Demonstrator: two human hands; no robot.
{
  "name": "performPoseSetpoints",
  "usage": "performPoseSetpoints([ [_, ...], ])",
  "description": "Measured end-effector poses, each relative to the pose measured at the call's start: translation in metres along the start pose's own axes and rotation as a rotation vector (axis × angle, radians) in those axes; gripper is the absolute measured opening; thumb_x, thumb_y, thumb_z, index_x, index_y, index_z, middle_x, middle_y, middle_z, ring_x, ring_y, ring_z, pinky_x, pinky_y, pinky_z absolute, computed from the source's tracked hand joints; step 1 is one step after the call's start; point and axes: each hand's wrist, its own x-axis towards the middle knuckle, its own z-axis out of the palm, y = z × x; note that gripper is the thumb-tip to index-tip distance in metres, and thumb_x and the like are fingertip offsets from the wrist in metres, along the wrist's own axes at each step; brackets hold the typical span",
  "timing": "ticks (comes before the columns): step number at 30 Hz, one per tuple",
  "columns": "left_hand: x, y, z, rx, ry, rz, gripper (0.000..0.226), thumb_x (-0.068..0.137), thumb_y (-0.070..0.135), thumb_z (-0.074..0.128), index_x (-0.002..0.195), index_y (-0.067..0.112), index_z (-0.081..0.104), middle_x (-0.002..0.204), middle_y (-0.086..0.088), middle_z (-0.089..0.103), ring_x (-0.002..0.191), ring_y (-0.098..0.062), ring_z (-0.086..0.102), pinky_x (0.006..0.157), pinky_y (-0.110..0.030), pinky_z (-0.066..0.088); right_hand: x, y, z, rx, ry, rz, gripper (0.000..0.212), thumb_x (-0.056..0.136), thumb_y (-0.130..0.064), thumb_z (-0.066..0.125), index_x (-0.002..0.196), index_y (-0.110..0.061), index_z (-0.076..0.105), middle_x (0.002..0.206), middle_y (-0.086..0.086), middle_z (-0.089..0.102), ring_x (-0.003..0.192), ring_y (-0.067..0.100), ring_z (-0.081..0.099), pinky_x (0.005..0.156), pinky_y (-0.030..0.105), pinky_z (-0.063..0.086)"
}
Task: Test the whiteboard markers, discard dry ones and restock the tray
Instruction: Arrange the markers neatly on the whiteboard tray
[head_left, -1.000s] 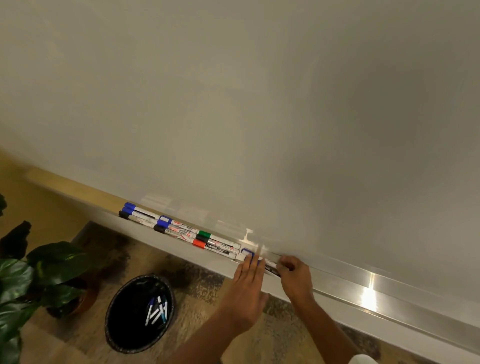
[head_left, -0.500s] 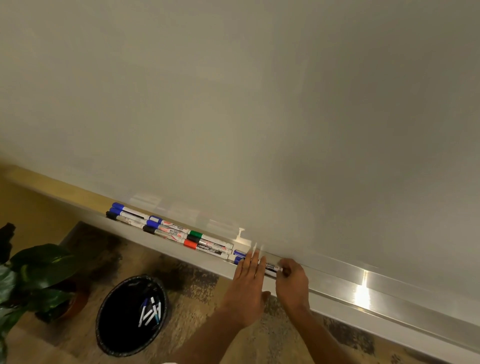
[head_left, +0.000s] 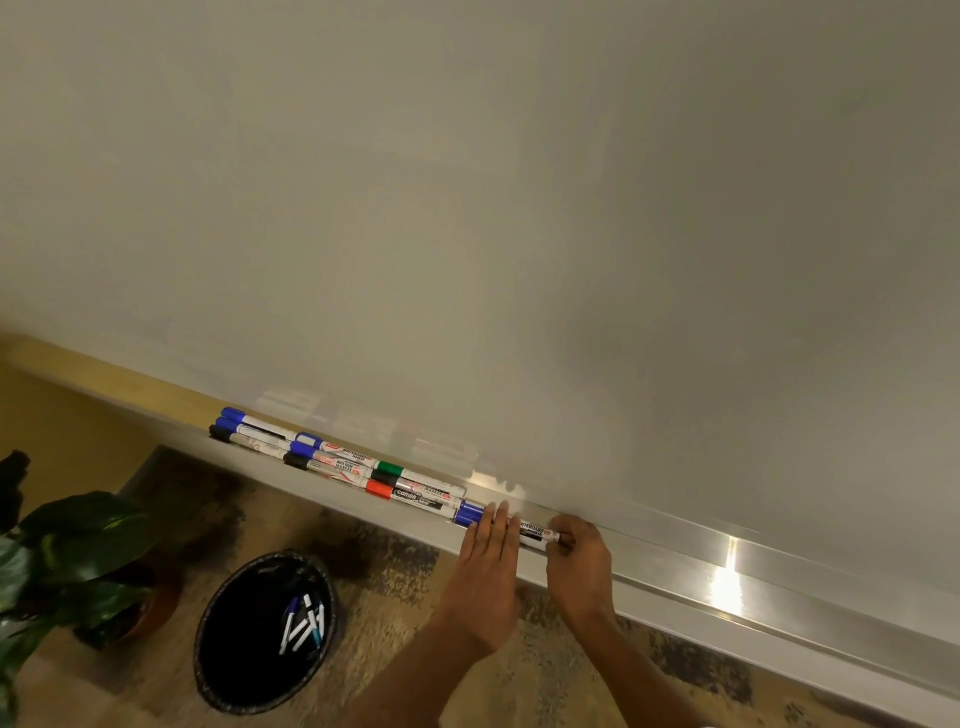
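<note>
A metal tray (head_left: 779, 603) runs along the bottom of the whiteboard (head_left: 519, 208). Several markers (head_left: 332, 457) with blue, black, green and red caps lie in rows on the tray. At the right end of the rows lie two blue-capped markers (head_left: 470, 512). My left hand (head_left: 491, 566) rests with straight fingers across their middle. My right hand (head_left: 579, 564) pinches their right end with curled fingers.
A black waste bin (head_left: 223, 639) stands on the floor below the tray, with several discarded markers (head_left: 304, 626) inside. A potted plant (head_left: 78, 545) is at the lower left. The tray to the right of my hands holds nothing.
The view has drifted a little. Both hands stay on the blue-capped markers, which now lie tighter against the end of the row.
</note>
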Motion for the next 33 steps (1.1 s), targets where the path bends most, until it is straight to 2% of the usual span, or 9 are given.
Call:
performPoseSetpoints([
  [8, -0.004, -0.001, -0.004, -0.021, 0.001, 0.001, 0.086, 0.108, 0.039, 0.039, 0.147, 0.014, -0.034, 0.160, -0.007, -0.039, 0.149, -0.028, -0.034, 0.128, -0.047, -0.006, -0.001, 0.002, -0.002, 0.012, -0.006, -0.034, 0.026, 0.089, 0.002, 0.063, 0.114, -0.008, 0.065, 0.111, 0.007, 0.065, 0.095, 0.017, 0.061, 0.082, 0.020, 0.046],
  [10, -0.006, -0.001, -0.006, -0.010, 0.018, 0.013, 0.084, 0.109, 0.038, 0.038, 0.149, 0.014, -0.032, 0.160, -0.006, -0.039, 0.149, -0.027, -0.034, 0.128, -0.047, -0.005, -0.002, 0.003, -0.002, 0.008, 0.015, -0.056, 0.023, 0.090, -0.003, 0.064, 0.112, -0.010, 0.066, 0.109, 0.006, 0.065, 0.095, 0.018, 0.062, 0.083, 0.023, 0.049],
  [13, -0.010, 0.003, -0.015, -0.029, 0.076, 0.045, 0.081, 0.108, 0.044, 0.035, 0.150, 0.018, -0.030, 0.159, -0.002, -0.039, 0.149, -0.024, -0.034, 0.127, -0.043, -0.011, -0.007, 0.006, -0.003, -0.053, 0.063, -0.151, 0.018, 0.095, -0.016, 0.061, 0.113, -0.014, 0.064, 0.111, 0.002, 0.064, 0.099, 0.017, 0.060, 0.086, 0.028, 0.050],
  [16, -0.012, 0.003, -0.020, -0.041, 0.169, 0.047, 0.074, 0.107, 0.053, 0.024, 0.154, 0.023, -0.026, 0.157, 0.003, -0.041, 0.148, -0.021, -0.035, 0.123, -0.038, -0.018, -0.021, 0.004, -0.008, -0.127, 0.115, -0.267, 0.028, 0.099, -0.030, 0.053, 0.121, -0.015, 0.062, 0.123, -0.001, 0.060, 0.111, 0.013, 0.054, 0.092, 0.027, 0.047],
  [18, -0.014, 0.000, -0.021, -0.040, 0.238, 0.050, 0.073, 0.102, 0.062, 0.005, 0.159, 0.023, -0.019, 0.162, 0.001, -0.034, 0.151, -0.021, -0.031, 0.123, -0.038, -0.021, -0.029, 0.001, -0.014, -0.193, 0.151, -0.365, 0.038, 0.102, -0.039, 0.043, 0.124, -0.015, 0.062, 0.130, 0.002, 0.059, 0.122, 0.019, 0.051, 0.102, 0.038, 0.047],
  [20, -0.020, -0.002, -0.025, -0.071, 0.258, 0.053, 0.082, 0.093, 0.070, -0.014, 0.160, 0.024, -0.019, 0.165, -0.001, -0.031, 0.151, -0.020, -0.032, 0.122, -0.037, -0.021, -0.035, -0.002, -0.021, -0.283, 0.182, -0.483, 0.043, 0.102, -0.041, 0.034, 0.125, -0.016, 0.061, 0.134, 0.004, 0.058, 0.129, 0.024, 0.046, 0.109, 0.044, 0.041],
  [25, -0.040, 0.000, -0.045, -0.080, 0.274, 0.024, 0.096, 0.075, 0.080, -0.032, 0.154, 0.025, -0.030, 0.159, -0.001, -0.042, 0.148, -0.020, -0.037, 0.121, -0.037, -0.021, -0.054, -0.011, -0.037, -0.449, 0.192, -0.557, 0.039, 0.104, -0.035, 0.036, 0.137, -0.020, 0.051, 0.151, 0.003, 0.043, 0.146, 0.020, 0.025, 0.120, 0.044, 0.021],
  [29, -0.049, 0.006, -0.055, -0.056, 0.306, 0.062, 0.099, 0.077, 0.080, -0.031, 0.158, 0.023, -0.025, 0.162, -0.001, -0.039, 0.149, -0.018, -0.037, 0.120, -0.035, -0.025, -0.071, -0.021, -0.047, -0.519, 0.191, -0.552, 0.046, 0.105, -0.040, 0.028, 0.145, -0.021, 0.042, 0.159, 0.001, 0.028, 0.151, 0.015, 0.009, 0.122, 0.043, 0.012],
  [33, -0.059, 0.016, -0.064, -0.058, 0.337, 0.121, 0.094, 0.082, 0.080, -0.023, 0.158, 0.024, -0.024, 0.161, 0.004, -0.039, 0.147, -0.013, -0.040, 0.119, -0.034, -0.024, -0.089, -0.029, -0.063, -0.519, 0.260, -0.495, 0.052, 0.105, -0.046, 0.022, 0.147, -0.019, 0.039, 0.161, 0.001, 0.024, 0.151, 0.015, 0.006, 0.122, 0.042, 0.008],
])
